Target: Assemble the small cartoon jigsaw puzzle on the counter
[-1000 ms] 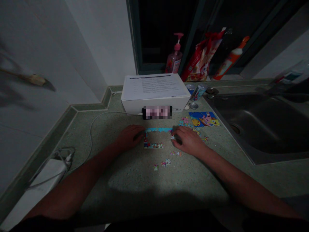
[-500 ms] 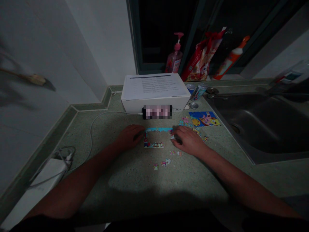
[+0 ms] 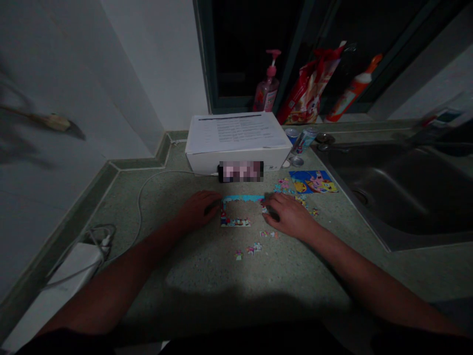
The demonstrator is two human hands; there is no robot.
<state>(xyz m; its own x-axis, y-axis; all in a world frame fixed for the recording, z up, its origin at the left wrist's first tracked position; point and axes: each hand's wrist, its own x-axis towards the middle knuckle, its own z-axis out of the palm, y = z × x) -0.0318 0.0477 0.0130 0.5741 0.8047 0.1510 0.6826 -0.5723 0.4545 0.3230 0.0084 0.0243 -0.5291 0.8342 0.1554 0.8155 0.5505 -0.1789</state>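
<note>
Left hand (image 3: 201,209) and right hand (image 3: 288,214), each curved with thumb and fingers parted, rest at opposite edges of a partly built puzzle (image 3: 235,223) lying between them on the counter (image 3: 207,271); print on the paper (image 3: 240,132) behind is too small to read

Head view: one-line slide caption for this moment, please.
Left hand and right hand flank a partly assembled jigsaw border on a speckled countertop, loose puzzle pieces nearby.

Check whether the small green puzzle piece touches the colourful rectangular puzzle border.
Apart: the head view shows speckled counter between the green piece and the border.
</note>
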